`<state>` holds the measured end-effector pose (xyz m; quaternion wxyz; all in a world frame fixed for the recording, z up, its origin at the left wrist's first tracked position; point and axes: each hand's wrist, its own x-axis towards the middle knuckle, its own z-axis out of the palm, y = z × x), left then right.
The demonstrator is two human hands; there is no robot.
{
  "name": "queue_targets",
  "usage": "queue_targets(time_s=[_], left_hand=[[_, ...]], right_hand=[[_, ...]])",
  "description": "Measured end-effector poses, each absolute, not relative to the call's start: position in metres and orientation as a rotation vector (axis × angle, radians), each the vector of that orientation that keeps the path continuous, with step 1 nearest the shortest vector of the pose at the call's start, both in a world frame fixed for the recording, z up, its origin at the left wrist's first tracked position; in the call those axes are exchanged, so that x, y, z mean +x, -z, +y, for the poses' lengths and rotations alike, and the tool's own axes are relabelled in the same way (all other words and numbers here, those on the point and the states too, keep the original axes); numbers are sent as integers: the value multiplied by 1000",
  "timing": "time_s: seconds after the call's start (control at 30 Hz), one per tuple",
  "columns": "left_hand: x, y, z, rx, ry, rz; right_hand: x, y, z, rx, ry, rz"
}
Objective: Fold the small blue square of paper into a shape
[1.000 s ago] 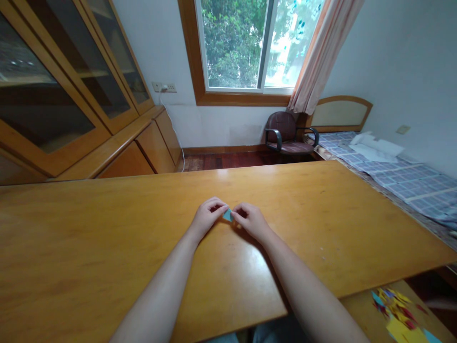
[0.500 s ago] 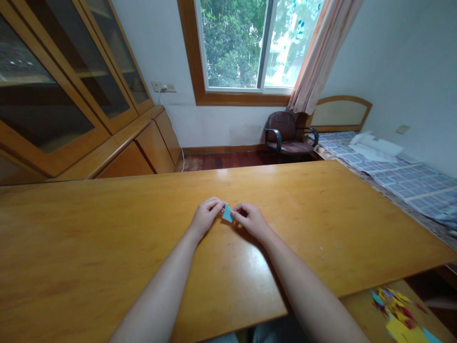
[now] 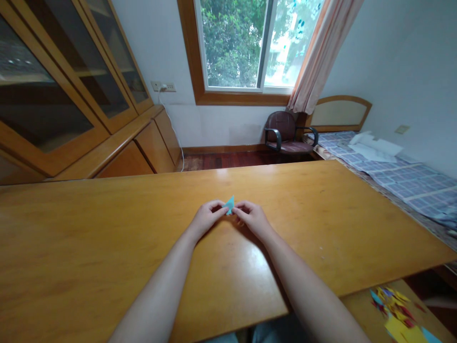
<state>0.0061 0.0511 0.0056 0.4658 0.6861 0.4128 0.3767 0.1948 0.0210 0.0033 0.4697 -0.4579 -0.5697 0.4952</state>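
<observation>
A small piece of light blue paper [image 3: 229, 204], seemingly folded, is held between my two hands above the middle of the wooden table [image 3: 107, 247]. One pointed corner of it sticks up and away from me. My left hand [image 3: 210, 214] pinches its left side between thumb and fingers. On the right side, my right hand [image 3: 251, 216] grips it the same way, thumb toward me. The fingertips cover the paper's lower edges, so its full shape is hidden.
At lower right, a lower wooden surface [image 3: 364, 309] holds a heap of yellow, red and blue paper pieces [image 3: 394, 305]. Beyond the table stand a dark red armchair [image 3: 283, 133] and a bed with a checked cover [image 3: 403, 176]. A glass-doored cabinet [image 3: 71, 95] lines the left.
The blue paper has been turned, so its point now rises upward rather than its flat piece hanging down. My left thumb has moved right onto it. Both forearms stay nearly in place.
</observation>
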Motion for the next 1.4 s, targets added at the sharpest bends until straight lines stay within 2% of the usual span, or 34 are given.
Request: queue_targets(time_s=[0.23,0.43,0.83,1.4], left_hand=[[6,-9,53,1547,-1008,1027],[4,-12,51,1547,-948,997],[7,-6,51,1433,-988,968],[7,-4,47,1465,-911,893]], right_hand=[[195,-4,19,-1097,-969,-1550],[197,-8,21,-1031,-768,-1715],[197,-5,24,-995,-713,-1746],[197,-1,28,-1014,-873,-1593]])
